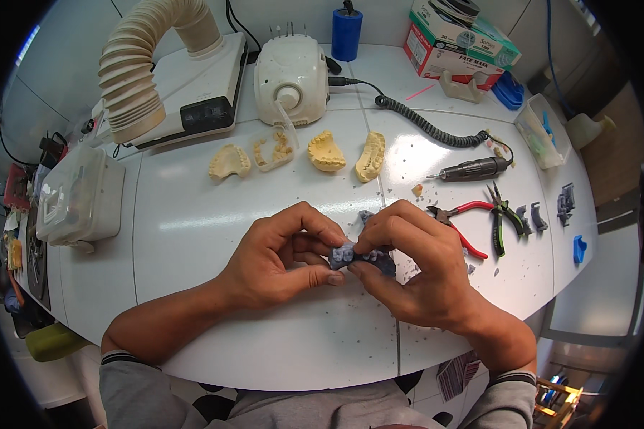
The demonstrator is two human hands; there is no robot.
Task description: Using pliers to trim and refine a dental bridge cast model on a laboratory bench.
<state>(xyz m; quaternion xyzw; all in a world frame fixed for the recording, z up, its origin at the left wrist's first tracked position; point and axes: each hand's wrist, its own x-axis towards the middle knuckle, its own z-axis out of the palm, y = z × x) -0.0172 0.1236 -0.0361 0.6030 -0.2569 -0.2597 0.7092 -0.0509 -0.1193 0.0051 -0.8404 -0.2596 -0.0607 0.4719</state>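
Because the blue-grey, tooth-studded dental model [342, 255] likely needs steadying, the left hand [275, 257] pinches its left end and the right hand [422, 264] grips farther along, over the glossy white worktop [265, 343].

1. Fingers of the right hand [428, 270] cover part of the blue-grey tooth model [342, 254].
2. The ribbed hose [130, 75]'s top bend is cut off by the upper edge.
3. The grey garment [315, 410] runs off the lower edge.
4. Many grey crumbs [471, 269] are too small to make out.
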